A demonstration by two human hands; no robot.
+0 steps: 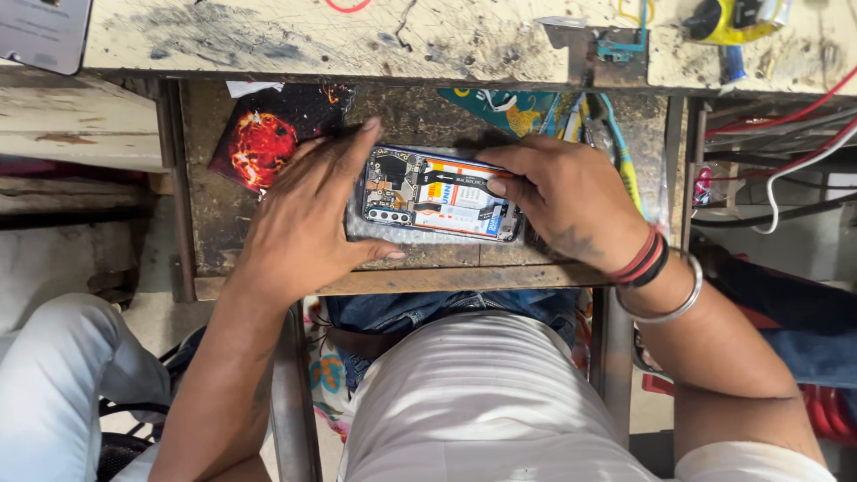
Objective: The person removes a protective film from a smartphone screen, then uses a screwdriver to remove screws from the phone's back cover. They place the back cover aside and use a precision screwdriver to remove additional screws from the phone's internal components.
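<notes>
The opened phone (439, 195) lies in the pull-out tray (268, 284) under the desk (312, 40). The left hand (303, 223) steadies its left edge, fingers spread; the right hand (571, 196) pinches a thin tool. I judge the phone light, stiff, fragile inside: better hold by the rim.

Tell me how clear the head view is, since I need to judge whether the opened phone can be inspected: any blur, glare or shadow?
Head view: even, soft light; the opened phone is fairly sharp, its small parts visible, without strong glare. The left hand and right hand shade its ends; the drawer under the bench top lies darker. Edges bend slightly from the wide lens.
</notes>
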